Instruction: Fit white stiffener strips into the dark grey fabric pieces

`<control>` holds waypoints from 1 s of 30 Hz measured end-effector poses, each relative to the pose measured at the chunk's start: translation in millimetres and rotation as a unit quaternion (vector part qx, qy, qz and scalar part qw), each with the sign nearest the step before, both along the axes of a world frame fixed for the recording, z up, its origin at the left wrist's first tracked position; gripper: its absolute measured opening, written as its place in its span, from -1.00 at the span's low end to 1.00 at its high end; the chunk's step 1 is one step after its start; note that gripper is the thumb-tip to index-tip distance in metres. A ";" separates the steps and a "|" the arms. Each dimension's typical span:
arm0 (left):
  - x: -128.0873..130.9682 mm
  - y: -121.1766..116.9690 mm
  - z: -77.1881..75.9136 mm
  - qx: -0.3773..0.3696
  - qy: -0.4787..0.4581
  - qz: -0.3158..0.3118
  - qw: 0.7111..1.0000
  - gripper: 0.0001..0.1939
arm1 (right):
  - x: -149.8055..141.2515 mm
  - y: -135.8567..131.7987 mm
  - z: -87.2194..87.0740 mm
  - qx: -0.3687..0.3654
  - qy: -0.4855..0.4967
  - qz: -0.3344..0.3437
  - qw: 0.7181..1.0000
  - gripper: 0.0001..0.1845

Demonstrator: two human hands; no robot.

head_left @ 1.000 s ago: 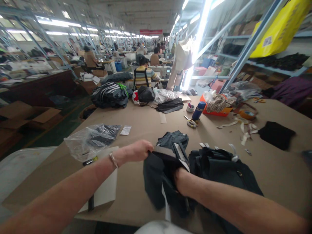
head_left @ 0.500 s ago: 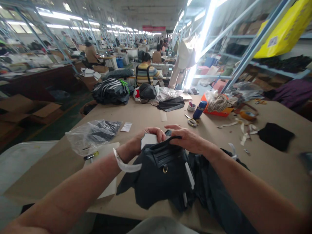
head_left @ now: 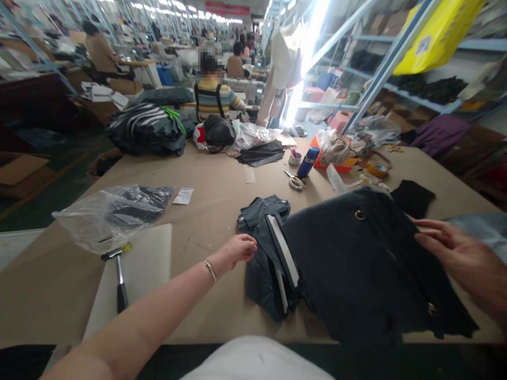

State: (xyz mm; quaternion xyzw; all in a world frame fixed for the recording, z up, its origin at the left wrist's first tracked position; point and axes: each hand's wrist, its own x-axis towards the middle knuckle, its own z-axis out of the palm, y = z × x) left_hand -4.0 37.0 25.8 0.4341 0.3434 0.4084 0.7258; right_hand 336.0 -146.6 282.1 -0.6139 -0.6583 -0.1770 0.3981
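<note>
On dark garment (head_left: pixel 356 264), both open grips

Left arm enters from lower left of frame, stretched diagonally toward centre, forearm bare, thin bracelet at wrist. Left hand (head_left: pixel 236 249) sits near centre, fingers loosely curled, tips pointing right, palm down. Right hand (head_left: pixel 459 253) at right edge, mid-height, flat and open, fingers extended together pointing left. Right forearm leaves frame at lower right.
</note>
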 end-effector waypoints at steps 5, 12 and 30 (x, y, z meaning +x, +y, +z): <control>64.0 -3.6 -40.6 -0.056 0.020 -0.033 0.998 -0.75 | -44.3 23.5 -67.0 -0.011 -0.073 -0.009 0.997 -0.66; 84.7 -7.2 -52.8 -0.075 0.003 -0.043 0.996 -0.76 | -142.3 158.7 -214.7 -0.300 -0.146 -0.065 0.940 -0.46; 42.4 -41.2 21.9 -0.049 -0.171 0.036 0.983 -0.71 | -174.0 136.8 -221.7 -0.166 -0.027 0.122 0.978 -0.64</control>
